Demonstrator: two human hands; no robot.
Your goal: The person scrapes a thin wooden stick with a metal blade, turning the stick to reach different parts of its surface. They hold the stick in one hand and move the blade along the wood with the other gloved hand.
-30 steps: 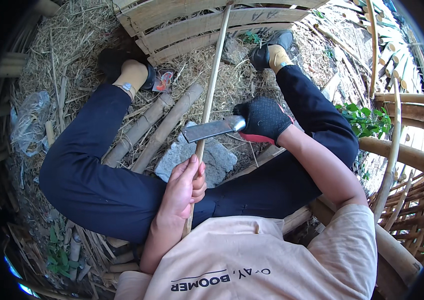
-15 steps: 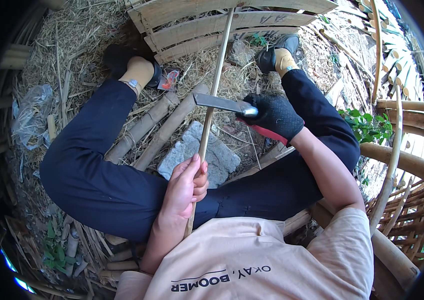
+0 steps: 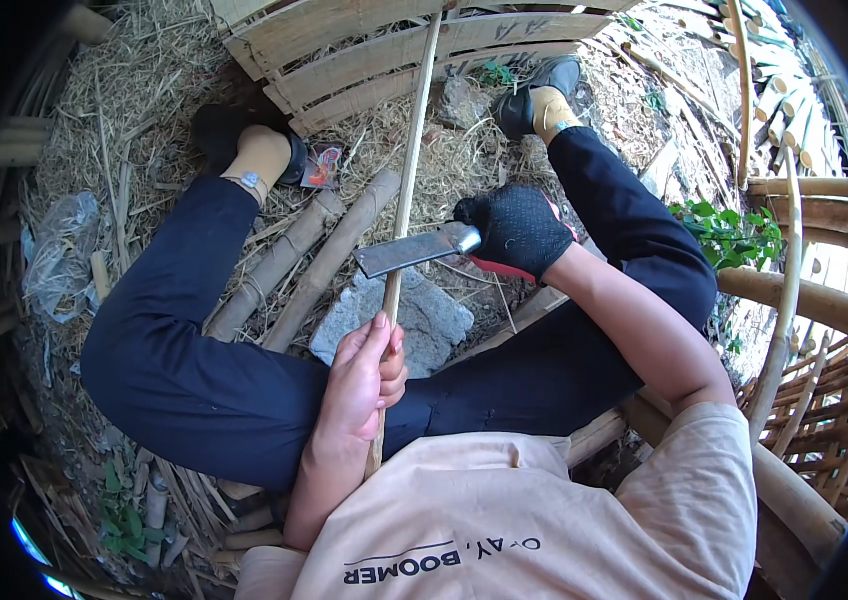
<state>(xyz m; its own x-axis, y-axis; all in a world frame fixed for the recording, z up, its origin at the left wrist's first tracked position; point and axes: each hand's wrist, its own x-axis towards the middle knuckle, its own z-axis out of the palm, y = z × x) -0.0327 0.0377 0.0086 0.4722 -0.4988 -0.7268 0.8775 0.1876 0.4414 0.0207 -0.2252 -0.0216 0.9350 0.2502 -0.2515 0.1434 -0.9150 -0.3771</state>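
My bare left hand grips a long, pale bamboo strip near its lower end, thumb laid along it. The strip slants up and away from my lap, its far end at the wooden slats. In a black and red glove, my right hand is closed round the handle of a machete-like knife with a broad, square-ended blade. The blade crosses the strip a little above my left hand and appears to touch it. Beneath the strip, between my legs, lies a rough grey stone block.
A slatted wooden crate stands beyond my feet. Bamboo poles lie by my left leg, near a clear plastic bag. Cut bamboo is piled at the far right, and a woven bamboo basket stands at the near right.
The knife has slid down along the bamboo strip toward my left hand, and its blade has tilted. My left hand keeps its grip. The whole view has shifted slightly.
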